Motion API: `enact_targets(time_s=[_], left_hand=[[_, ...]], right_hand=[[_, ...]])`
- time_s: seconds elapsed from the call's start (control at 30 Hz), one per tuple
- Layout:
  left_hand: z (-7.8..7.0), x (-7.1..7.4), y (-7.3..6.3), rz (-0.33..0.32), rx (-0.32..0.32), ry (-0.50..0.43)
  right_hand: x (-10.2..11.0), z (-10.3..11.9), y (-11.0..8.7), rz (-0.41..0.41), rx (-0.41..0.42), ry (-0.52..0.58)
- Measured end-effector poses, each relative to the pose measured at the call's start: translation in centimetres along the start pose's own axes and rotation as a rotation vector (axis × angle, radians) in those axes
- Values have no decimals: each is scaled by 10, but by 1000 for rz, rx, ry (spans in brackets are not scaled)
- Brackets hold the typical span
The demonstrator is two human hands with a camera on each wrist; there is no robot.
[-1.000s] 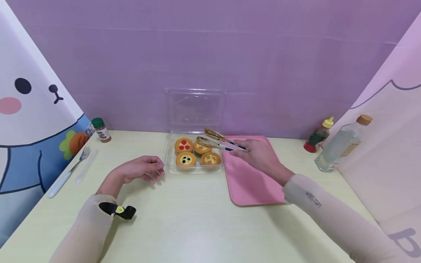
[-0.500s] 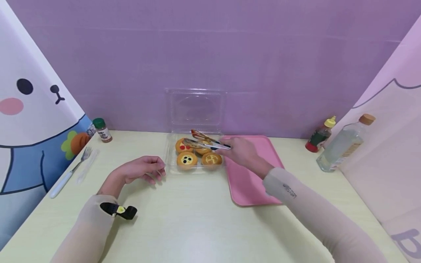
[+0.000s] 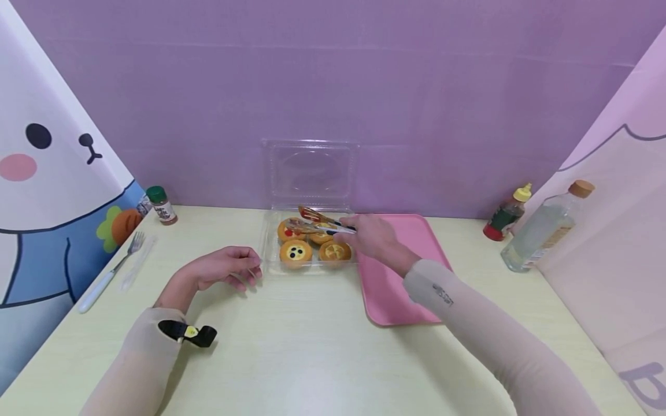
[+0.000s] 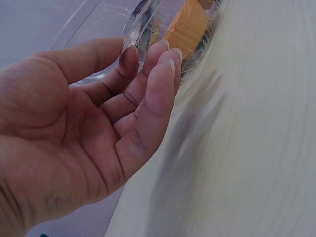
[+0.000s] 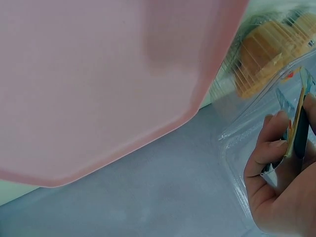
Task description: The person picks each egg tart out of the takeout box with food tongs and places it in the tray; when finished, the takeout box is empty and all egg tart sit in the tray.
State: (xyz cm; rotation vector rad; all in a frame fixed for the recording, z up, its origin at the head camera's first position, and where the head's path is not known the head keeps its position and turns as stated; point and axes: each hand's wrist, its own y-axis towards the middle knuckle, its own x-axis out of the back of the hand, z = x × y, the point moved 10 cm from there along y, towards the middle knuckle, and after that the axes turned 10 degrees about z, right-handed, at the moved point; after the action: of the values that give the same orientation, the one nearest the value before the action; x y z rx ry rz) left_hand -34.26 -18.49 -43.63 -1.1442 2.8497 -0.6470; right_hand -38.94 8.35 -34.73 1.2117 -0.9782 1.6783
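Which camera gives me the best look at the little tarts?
The head view: it shows all four tarts from above, though the tongs partly cover two. Both wrist views show mainly tart sides through the clear container, some cut off.

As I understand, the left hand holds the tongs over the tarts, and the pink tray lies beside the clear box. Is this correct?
Not quite: the right hand holds the tongs, as the head view shows. They are over the tarts, and the pink tray lies beside the clear box.
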Motion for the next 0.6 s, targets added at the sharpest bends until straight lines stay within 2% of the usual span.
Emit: enact_targets(time_s=[0.33, 0.6], left_hand=[[1, 0, 0, -2, 3, -1], [-1, 0, 0, -2, -2, 1]], right_hand=[[-6, 5, 5, 88, 5, 12], [-6, 9, 10, 102, 16, -11]])
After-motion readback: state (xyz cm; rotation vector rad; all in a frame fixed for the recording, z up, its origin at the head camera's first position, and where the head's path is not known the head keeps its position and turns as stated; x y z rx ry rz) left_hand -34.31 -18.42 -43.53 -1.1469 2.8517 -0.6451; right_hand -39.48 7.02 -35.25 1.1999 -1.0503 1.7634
